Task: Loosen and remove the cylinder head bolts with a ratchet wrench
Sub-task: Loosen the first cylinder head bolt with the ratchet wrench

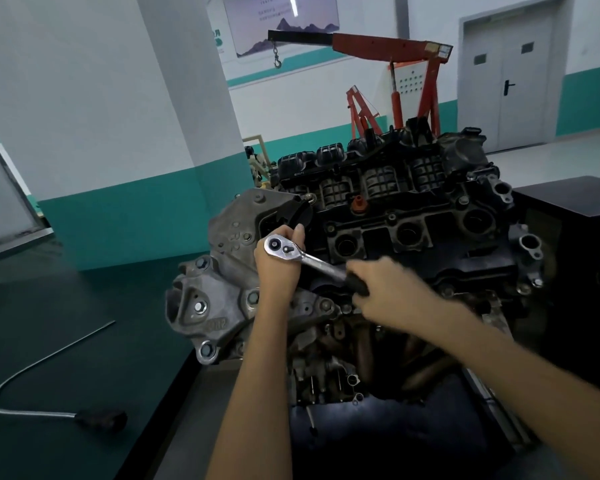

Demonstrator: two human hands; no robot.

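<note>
The left hand (277, 268) cups the round head of the chrome ratchet wrench (303, 256), steadying it over the near-left corner of the dark, grimy engine cylinder head (413, 237), while the right hand (392, 292), blurred, is wrapped round its black handle. This looks like the loosening stroke; the bolt itself is hidden beneath the tool, so I can't say how far out it is. Next calls for a firm pull on the handle, with the head kept square.

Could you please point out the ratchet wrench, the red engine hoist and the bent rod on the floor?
ratchet wrench (282, 247): head view, on its round chrome head.
red engine hoist (388, 46): head view, on its boom.
bent rod (49, 355): head view, on its thin metal shaft.
</note>
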